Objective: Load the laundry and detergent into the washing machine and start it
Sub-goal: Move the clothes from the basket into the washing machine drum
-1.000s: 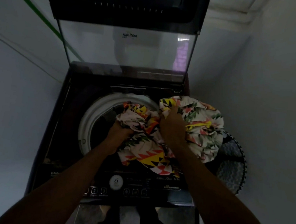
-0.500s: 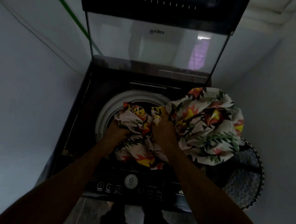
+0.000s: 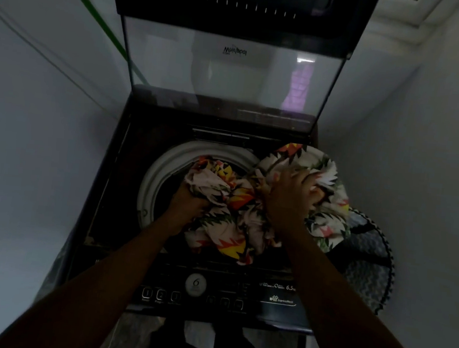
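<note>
Head view: both hands grip the cloth [image 3: 225, 229] bunched over the washer [image 3: 114, 191] drum's right side. Left hand [image 3: 188, 206] clutches its left fold, right hand [image 3: 290, 199] its far-right part. Lid [image 3: 230, 70] up.

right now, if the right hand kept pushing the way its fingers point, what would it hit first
The right hand already presses into the bunched floral cloth, fingers aimed up and right. Past the cloth, probably the washer's right rim; depth is unclear.

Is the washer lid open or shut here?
Open: the glass lid stands raised behind the drum opening, with the floral cloth bunched over it.
</note>
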Available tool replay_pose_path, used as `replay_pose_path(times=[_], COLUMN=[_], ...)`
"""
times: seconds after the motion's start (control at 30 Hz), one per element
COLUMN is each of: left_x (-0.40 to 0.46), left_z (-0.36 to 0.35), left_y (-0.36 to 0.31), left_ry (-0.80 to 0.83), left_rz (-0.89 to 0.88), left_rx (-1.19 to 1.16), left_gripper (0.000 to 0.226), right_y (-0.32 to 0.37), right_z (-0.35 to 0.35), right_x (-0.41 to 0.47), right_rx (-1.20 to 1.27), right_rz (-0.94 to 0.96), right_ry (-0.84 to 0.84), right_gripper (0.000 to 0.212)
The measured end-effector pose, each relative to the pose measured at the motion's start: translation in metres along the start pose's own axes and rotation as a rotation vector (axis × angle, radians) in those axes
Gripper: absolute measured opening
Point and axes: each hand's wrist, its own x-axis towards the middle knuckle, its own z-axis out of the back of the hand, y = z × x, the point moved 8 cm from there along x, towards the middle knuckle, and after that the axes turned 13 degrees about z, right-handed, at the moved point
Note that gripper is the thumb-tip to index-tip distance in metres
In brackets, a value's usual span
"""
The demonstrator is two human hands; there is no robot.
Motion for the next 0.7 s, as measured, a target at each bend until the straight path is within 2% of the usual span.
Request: replay_pose_path(times=[0.07,0.17,0.27,0.4,0.57,0.63,0.7], left_x=[-0.001,-0.003,-0.006,-0.006,-0.007,-0.005,-0.005], left_z=[0.0,0.007,0.019,0.039,0.06,0.054,0.04], left_y=[-0.002,-0.001,0.0,0.002,0.003,0.004,0.007], left_ry=[-0.001,-0.023,-0.06,-0.124,-0.214,-0.157,-0.038], left_rz=[-0.002,-0.001,-0.012,-0.025,-0.02,-0.02,-0.006], left_rx=[-0.001,0.007,0.041,0.053,0.052,0.114,0.202], left_gripper=[0.1,0.104,0.102,0.081,0.096,0.1,0.088], right_y=[0.016,0.049,0.073,0.094,0.12,0.123,0.124], right_z=[-0.01,-0.042,-0.048,-0.047,-0.053,-0.067,-0.087], right_x=[-0.002,-0.011,-0.018,-0.019,-0.01,-0.008,-0.013], right_rx=[0.103,0.398,0.519,0.67,0.862,0.923,0.965], right_rz=[0.096,0.215,0.26,0.268,0.264,0.271,0.28], right_ry=[0.045,0.231,0.205,0.171,0.162,0.196,0.321], right_gripper=[0.04,0.052,0.045,0.037,0.033,0.023,0.02])
